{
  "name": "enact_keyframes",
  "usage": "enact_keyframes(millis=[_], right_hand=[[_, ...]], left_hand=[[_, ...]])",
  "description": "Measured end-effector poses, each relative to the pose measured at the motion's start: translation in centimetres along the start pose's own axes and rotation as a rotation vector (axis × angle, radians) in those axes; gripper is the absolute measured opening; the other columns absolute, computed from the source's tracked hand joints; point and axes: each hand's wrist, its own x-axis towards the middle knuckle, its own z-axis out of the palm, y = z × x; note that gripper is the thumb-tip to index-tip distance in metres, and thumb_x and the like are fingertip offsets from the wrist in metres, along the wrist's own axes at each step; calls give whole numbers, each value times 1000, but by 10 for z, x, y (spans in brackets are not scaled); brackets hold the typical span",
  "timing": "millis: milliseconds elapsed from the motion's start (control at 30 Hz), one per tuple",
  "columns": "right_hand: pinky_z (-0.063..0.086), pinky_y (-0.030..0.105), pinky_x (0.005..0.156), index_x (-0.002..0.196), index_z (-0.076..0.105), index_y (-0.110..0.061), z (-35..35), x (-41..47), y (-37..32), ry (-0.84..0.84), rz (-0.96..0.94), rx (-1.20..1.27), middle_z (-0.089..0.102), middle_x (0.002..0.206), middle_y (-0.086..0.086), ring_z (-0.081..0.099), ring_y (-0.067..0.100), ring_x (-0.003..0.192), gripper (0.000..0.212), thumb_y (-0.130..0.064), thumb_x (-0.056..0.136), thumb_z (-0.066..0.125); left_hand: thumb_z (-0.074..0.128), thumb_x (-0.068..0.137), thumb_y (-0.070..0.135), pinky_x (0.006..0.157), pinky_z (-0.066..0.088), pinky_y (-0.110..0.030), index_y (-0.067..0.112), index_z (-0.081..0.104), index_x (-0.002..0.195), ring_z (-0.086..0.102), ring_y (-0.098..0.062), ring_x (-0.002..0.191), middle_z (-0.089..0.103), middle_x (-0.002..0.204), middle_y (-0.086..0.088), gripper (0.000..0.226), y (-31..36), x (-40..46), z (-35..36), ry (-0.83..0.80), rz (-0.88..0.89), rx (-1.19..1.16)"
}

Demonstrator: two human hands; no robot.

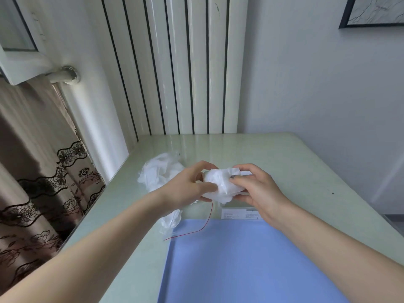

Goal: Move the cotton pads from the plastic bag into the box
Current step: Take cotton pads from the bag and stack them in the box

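Right, table (284, 162) first: pale green glass top, blue sheet (251, 259) on the near part, a crumpled heap of clear plastic (159, 171) lying left of my hands. Plastic bag (175, 217), zip type with a red strip along the mouth, hangs from my grip down to the edge of the sheet. Box: a clear walled thing with a label (240, 214) sits just under my right hand, probably it, can't confirm. Cotton pads (220, 184) are a white wad held above the table between both hands. Left hand (188, 189) has fingers curled round the wad's left side; right hand (258, 189) pinches its right side, thumb on top. Plan: squeeze lightly, keep the wad together, free it from the bag film, then lower it straight into the box.
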Motion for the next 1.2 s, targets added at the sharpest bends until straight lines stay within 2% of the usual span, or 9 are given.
enact_keyframes(millis=[133, 233, 400, 567, 700, 900, 1000, 1133, 1200], right_hand=[[58, 33, 75, 105, 65, -17, -1, 2, -2, 76, -69, -113, 72, 91, 11, 68, 23, 86, 20, -8, 87, 66], [58, 35, 81, 107, 65, -13, -3, 4, -4, 89, -59, -97, 72, 89, 9, 68, 21, 84, 21, -6, 87, 67], [59, 36, 86, 105, 71, -9, -7, 5, -4, 62, -34, -85, 75, 101, 13, 72, 24, 95, 19, -5, 88, 64], [57, 26, 74, 110, 69, -5, -7, 6, -5, 1, 49, 27, 71, 112, 17, 70, 23, 96, 23, 1, 88, 62], [58, 32, 83, 114, 67, -10, -10, 6, -6, -8, 67, 48, 71, 113, 13, 69, 24, 95, 32, 4, 86, 63], [54, 35, 77, 105, 68, -7, -23, 8, -15, 70, 101, 221, 70, 98, 11, 66, 23, 83, 28, 7, 83, 56], [50, 29, 72, 103, 67, -7, -23, 5, -22, -22, 126, 401, 70, 87, 7, 65, 18, 75, 26, 5, 85, 53], [57, 30, 75, 109, 66, -1, 0, -1, -19, -87, 45, 98, 72, 98, 12, 68, 21, 84, 27, 8, 85, 58], [59, 34, 80, 110, 64, -2, 8, 0, -15, -34, 21, 10, 74, 102, 14, 69, 21, 86, 29, 9, 84, 60]], left_hand=[[64, 89, 10, 85, 60, -46, 25, 62, 115, 71, -26, 95, 63, 113, -11, 30, -5, 4, -2, 48, 22, 20], [63, 90, 13, 85, 58, -51, 26, 62, 113, 72, -26, 91, 65, 111, -6, 27, -7, 6, -2, 66, 19, 12], [62, 92, 10, 82, 61, -46, 19, 61, 112, 71, -25, 87, 64, 111, -9, 22, -10, 9, -1, 104, 15, -41], [61, 92, 7, 77, 62, -38, 15, 61, 111, 69, -27, 88, 62, 111, -13, 21, -9, 10, 0, 121, 17, -65], [61, 92, 7, 80, 62, -44, 16, 61, 109, 70, -27, 86, 63, 109, -12, 19, -10, 9, -1, 137, 7, -60], [59, 93, 8, 81, 60, -49, 14, 61, 110, 71, -25, 80, 63, 108, -13, 18, -12, 9, -2, 173, -13, -95], [59, 94, 8, 79, 62, -43, 12, 61, 112, 70, -24, 80, 63, 109, -14, 19, -10, 9, -1, 162, -17, -111], [51, 95, 2, 69, 60, -28, 9, 59, 116, 65, -22, 79, 61, 96, -13, 23, -5, 8, 2, 142, 4, -123], [48, 95, 2, 71, 59, -30, 9, 59, 115, 63, -22, 79, 58, 91, -11, 24, -5, 8, 2, 147, 4, -129]])
